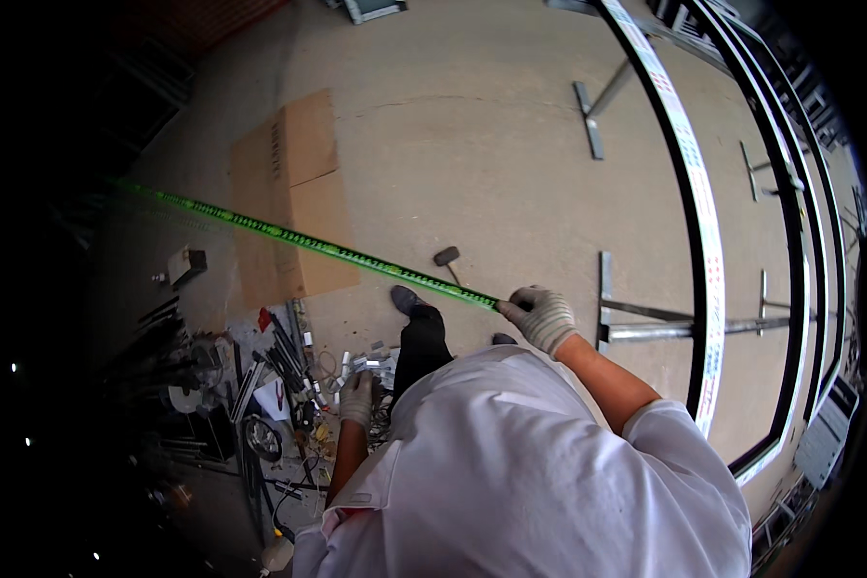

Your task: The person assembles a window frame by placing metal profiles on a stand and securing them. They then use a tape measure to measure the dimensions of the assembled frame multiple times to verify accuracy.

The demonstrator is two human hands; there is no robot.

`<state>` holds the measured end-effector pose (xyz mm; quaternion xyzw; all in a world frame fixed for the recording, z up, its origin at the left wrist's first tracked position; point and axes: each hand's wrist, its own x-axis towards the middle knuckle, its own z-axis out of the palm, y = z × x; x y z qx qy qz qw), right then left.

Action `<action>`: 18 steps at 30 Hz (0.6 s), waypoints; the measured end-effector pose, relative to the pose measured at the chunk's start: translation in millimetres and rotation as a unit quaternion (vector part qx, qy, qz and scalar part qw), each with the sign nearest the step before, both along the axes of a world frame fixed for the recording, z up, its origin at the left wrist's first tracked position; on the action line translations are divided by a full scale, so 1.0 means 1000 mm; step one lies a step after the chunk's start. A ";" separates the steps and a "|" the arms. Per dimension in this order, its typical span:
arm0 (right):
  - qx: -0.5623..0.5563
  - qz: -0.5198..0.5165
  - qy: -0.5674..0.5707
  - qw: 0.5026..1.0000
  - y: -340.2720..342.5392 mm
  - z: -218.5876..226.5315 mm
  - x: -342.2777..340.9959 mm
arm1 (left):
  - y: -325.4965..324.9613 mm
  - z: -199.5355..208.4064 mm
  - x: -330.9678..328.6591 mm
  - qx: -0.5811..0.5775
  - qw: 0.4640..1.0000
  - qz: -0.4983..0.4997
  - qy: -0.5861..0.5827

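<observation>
My right hand point(546, 320), in a pale striped work glove, is closed on the near end of a green tape measure point(356, 256). Its long printed blade runs out to the left and away, across the floor, and blurs toward the dark left rim. Any case within my fist is hidden. My left hand point(356, 400), gloved as well, hangs low at my left side with its fingers loosely stretched. I see nothing in it. From this view it overlaps a heap of tools and scraps point(299, 371) on the floor.
A black-headed mallet point(447, 256) lies ahead of my feet. Flattened cardboard point(303, 207) covers floor to the left, partly beneath the tape's line. At right, long dark frames with a white-filmed face point(689, 164) rest on metal stands point(645, 330). A box-shaped block point(187, 266) sits far left.
</observation>
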<state>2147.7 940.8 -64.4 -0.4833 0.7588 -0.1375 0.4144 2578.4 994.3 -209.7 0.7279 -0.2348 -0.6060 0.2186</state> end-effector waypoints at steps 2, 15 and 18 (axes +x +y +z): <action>-0.016 0.012 0.031 0.999 -0.034 -0.013 0.021 | -0.061 0.012 0.001 -0.054 0.998 -0.012 -0.017; -0.055 0.024 -0.027 0.998 -0.284 -0.032 0.146 | -0.326 0.079 0.114 -0.220 0.970 0.079 0.064; -0.036 0.028 -0.061 0.997 -0.341 -0.063 0.152 | -0.370 0.094 0.125 -0.218 0.962 0.141 0.083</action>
